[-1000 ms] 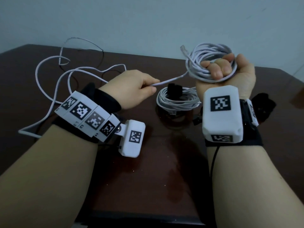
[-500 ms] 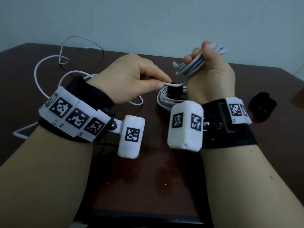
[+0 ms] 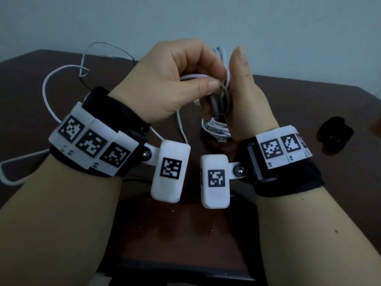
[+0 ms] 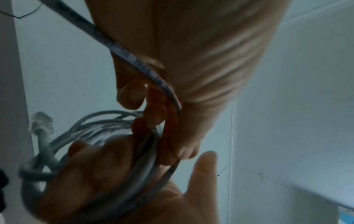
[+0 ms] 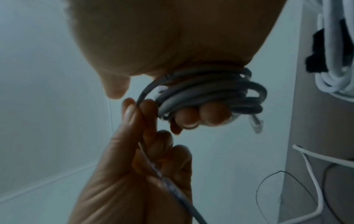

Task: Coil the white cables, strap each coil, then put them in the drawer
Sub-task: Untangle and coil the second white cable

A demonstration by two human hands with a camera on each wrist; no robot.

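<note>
My right hand (image 3: 244,91) holds a half-wound coil of white cable (image 3: 221,100) above the table, thumb pointing up. In the right wrist view the coil (image 5: 210,91) wraps around its curled fingers, a clear plug (image 5: 255,122) sticking out. My left hand (image 3: 206,83) pinches the cable's free run right against the coil; in the left wrist view that run (image 4: 134,60) passes under its fingers. The loose remainder (image 3: 47,85) trails over the table to the left. Below the hands a second white coil (image 3: 214,127) lies on the table, bound with a black strap (image 5: 316,60).
A loose black strap (image 3: 335,137) lies on the dark brown table (image 3: 288,104) to the right. A thin dark wire (image 3: 115,46) loops at the back left, against a pale wall. The table's front edge (image 3: 175,265) is just below my forearms.
My left hand has risen and moved right, bringing the cable up to the coil. The right hand has turned thumb-up, and both hands have drawn together and closer to my head.
</note>
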